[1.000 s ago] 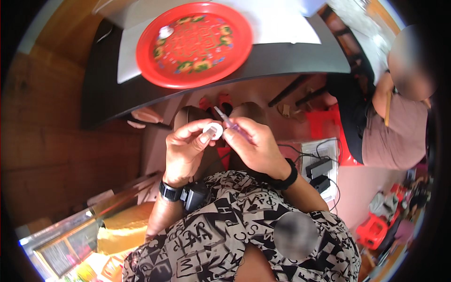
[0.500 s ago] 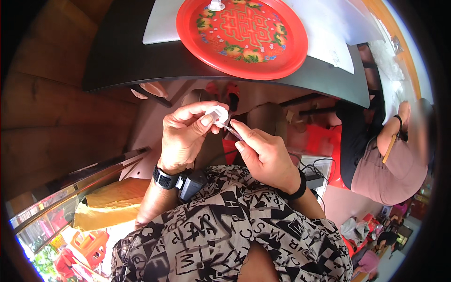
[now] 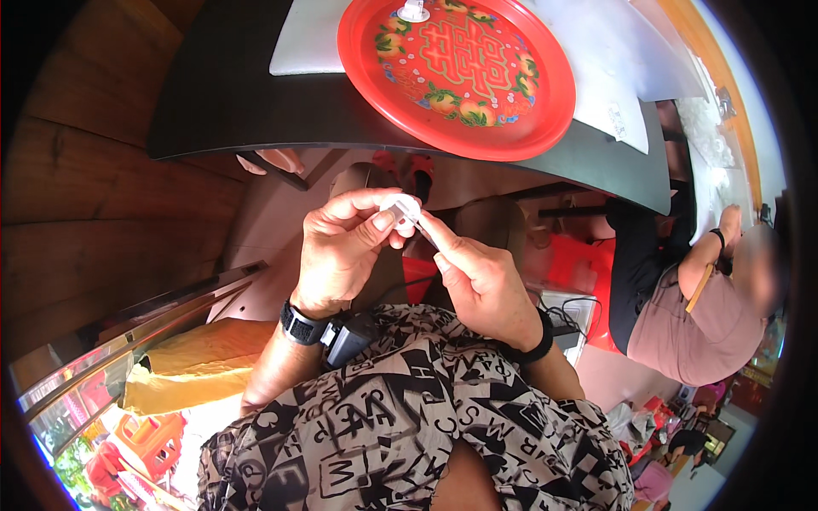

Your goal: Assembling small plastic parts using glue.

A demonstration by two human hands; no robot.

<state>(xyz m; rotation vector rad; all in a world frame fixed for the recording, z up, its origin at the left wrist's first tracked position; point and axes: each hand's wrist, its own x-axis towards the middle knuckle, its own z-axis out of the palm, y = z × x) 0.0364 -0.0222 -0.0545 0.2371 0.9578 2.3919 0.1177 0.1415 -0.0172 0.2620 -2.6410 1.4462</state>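
Observation:
A small round white plastic piece (image 3: 402, 204) is pinched between the thumb and fingers of my left hand (image 3: 332, 260). My right hand (image 3: 492, 285) is closed around a thin tool (image 3: 425, 236), with the index finger stretched along it. The tool's tip meets the right side of the white piece; its exact kind is too small to make out. Both hands are held up in front of my lap, short of the table edge. Beyond them, a second small white piece (image 3: 413, 12) stands on a round red tray (image 3: 532, 145) with a fruit pattern.
The tray rests on a dark table (image 3: 256, 119), over white sheets (image 3: 618, 111). At the right sits another person (image 3: 682, 328) in a pinkish top. A yellow cloth (image 3: 192, 366) lies at the lower left, near a metal rail. Black cables (image 3: 567, 311) run beside my right forearm.
The view has shifted a little, so the tray and table appear farther right. My right hand has moved slightly, and the tool's tip now lies closer against the white piece. Both grips stay the same.

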